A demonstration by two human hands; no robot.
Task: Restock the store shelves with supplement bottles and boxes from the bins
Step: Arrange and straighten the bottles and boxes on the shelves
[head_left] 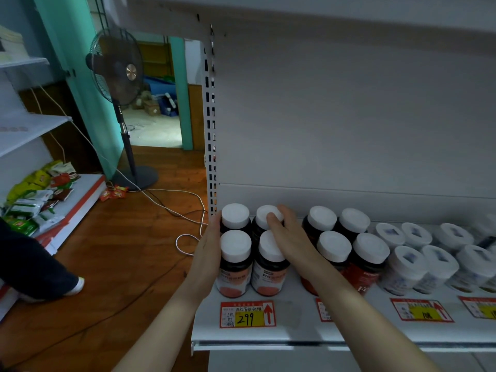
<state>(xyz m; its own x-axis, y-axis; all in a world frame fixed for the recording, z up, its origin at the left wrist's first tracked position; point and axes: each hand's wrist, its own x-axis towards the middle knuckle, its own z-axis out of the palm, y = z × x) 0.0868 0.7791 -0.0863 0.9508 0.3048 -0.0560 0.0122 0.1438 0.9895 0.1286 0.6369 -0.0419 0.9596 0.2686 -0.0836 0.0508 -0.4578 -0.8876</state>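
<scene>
Head view: a white shelf runs along the bottom of the picture, with a bare white back panel above it. At its left end stand four dark bottles with white caps and orange labels, in two rows of two and close together. The front left bottle and the front right bottle stand near the shelf edge. The back left bottle and the back right bottle stand just behind them.

The hands are apart, one on each side of this group. The left hand lies flat, with straight fingers pressed against the left side of the two left bottles. The right hand reaches over the right side of the group. Its thumb is on the cap of the back right bottle and its fingers curve round that cap.

A red and yellow price tag marked 299 is stuck on the shelf below the group. To the right stand four more dark bottles with red labels, then white tubs.

Left of the shelf is a wooden floor. On it are a standing fan and a white cable. Green and red packets lie on a low shelf at far left. Another person's leg shows at the left edge.
</scene>
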